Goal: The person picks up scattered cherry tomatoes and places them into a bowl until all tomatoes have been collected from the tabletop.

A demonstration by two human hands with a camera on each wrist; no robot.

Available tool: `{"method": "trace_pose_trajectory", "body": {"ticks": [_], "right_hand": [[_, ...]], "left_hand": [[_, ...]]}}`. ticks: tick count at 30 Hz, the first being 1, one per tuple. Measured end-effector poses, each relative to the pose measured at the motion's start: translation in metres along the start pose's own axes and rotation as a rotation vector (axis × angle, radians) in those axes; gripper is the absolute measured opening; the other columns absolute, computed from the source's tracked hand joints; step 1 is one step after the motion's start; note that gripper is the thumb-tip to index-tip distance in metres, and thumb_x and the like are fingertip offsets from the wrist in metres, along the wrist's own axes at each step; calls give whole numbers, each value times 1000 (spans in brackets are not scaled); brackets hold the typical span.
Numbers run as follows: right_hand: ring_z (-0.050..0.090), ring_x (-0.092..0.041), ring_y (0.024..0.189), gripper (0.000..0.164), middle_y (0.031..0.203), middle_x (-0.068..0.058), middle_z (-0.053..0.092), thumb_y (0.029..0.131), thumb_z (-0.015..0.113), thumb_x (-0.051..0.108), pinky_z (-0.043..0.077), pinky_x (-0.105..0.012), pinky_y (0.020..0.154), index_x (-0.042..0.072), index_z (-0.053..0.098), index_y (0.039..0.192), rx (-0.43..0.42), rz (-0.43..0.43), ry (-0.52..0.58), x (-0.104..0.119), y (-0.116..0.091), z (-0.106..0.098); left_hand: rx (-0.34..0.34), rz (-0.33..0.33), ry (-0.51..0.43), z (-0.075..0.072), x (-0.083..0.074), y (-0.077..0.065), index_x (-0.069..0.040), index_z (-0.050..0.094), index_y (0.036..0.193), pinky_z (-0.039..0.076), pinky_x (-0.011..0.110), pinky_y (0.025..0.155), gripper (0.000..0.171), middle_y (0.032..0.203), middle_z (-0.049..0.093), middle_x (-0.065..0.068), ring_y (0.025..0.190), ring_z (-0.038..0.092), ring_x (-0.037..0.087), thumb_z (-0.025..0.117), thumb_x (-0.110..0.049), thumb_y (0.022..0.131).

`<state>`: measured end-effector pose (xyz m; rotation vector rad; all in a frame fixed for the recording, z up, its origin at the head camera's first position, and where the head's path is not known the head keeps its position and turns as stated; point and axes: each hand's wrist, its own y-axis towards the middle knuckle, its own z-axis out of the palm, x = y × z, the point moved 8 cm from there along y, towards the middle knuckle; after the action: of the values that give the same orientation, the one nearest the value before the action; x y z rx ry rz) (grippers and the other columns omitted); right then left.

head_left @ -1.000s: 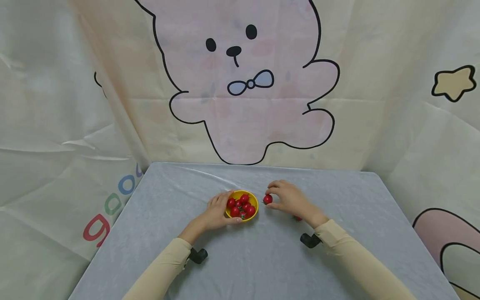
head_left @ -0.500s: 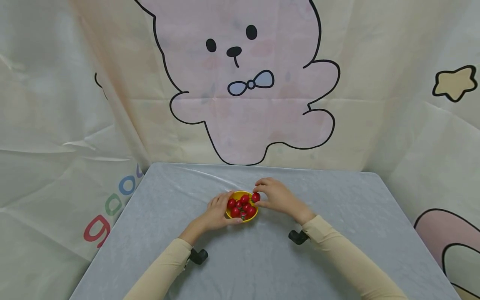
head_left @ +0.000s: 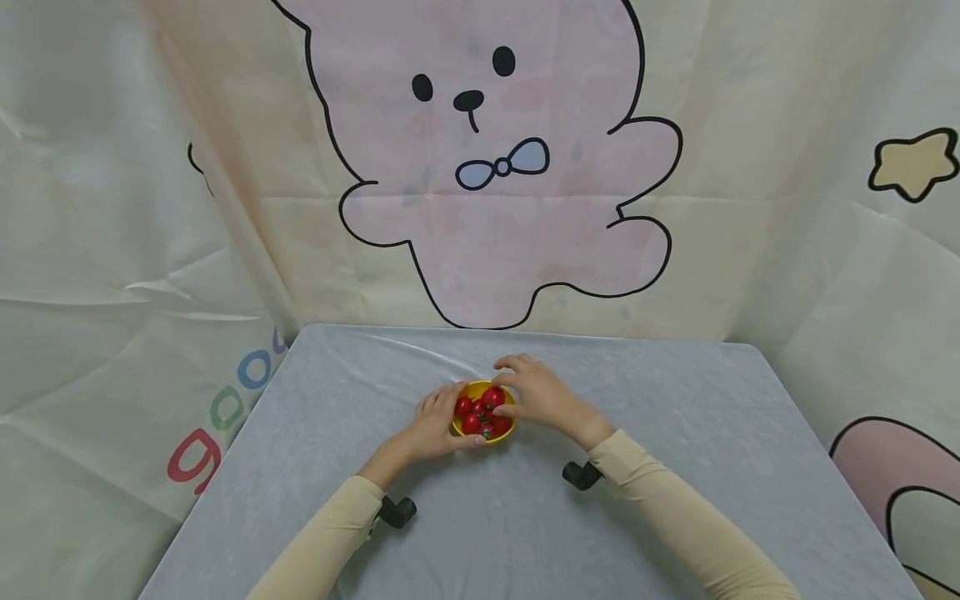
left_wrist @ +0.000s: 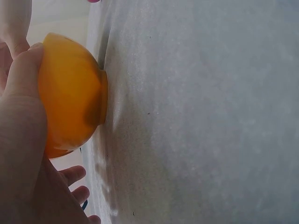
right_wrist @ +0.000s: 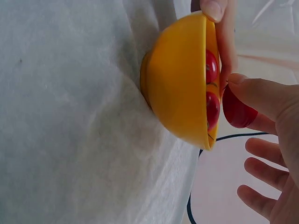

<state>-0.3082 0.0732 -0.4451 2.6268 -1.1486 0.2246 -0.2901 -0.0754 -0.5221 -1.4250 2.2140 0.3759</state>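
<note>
A yellow bowl (right_wrist: 175, 84) with several cherry tomatoes (head_left: 471, 424) in it stands upright on the cloth-covered table. My left hand (head_left: 433, 427) grips it from the left; in the left wrist view the thumb (left_wrist: 29, 65) lies at the rim. Over the bowl's right side, my right hand (head_left: 542, 395) pinches one cherry tomato (right_wrist: 238, 108) between thumb and index finger. That tomato is just above the rim, close to the tomatoes inside, and the other right fingers (right_wrist: 264, 172) are spread apart from it.
A grey-blue cloth (head_left: 480, 533) covers the table. A small red thing (left_wrist: 93, 1) shows at the top edge of the left wrist view, mostly cut off. Behind the table hangs a curtain (head_left: 712, 250) with a bear drawing.
My right hand has moved left with the pinched tomato, from beside the bowl to over it. The left hand and the bowl have stayed in place.
</note>
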Motion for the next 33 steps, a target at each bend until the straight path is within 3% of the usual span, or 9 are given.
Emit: {"method": "trace_pose_trajectory", "body": {"ticks": [22,33], "right_hand": [[53,-23,123,42,134,-5,59,82,78,45,50,-47,103,21,72,116,13,-25,37,10,-4,17],[54,-24,122,39,132,-6,61,82,79,42,49,-49,101,19,73,113,-24,-54,41,11,-4,16]], "left_hand": [[5,-1,0,-1,-3,-1,-14,20,157,20,64,118,101,159,34,13,147,25,39,67,-63,83],[-5,2,-13,-1,-2,0,-14,21,157,19,62,119,100,158,35,13,146,27,39,68,-63,83]]}}
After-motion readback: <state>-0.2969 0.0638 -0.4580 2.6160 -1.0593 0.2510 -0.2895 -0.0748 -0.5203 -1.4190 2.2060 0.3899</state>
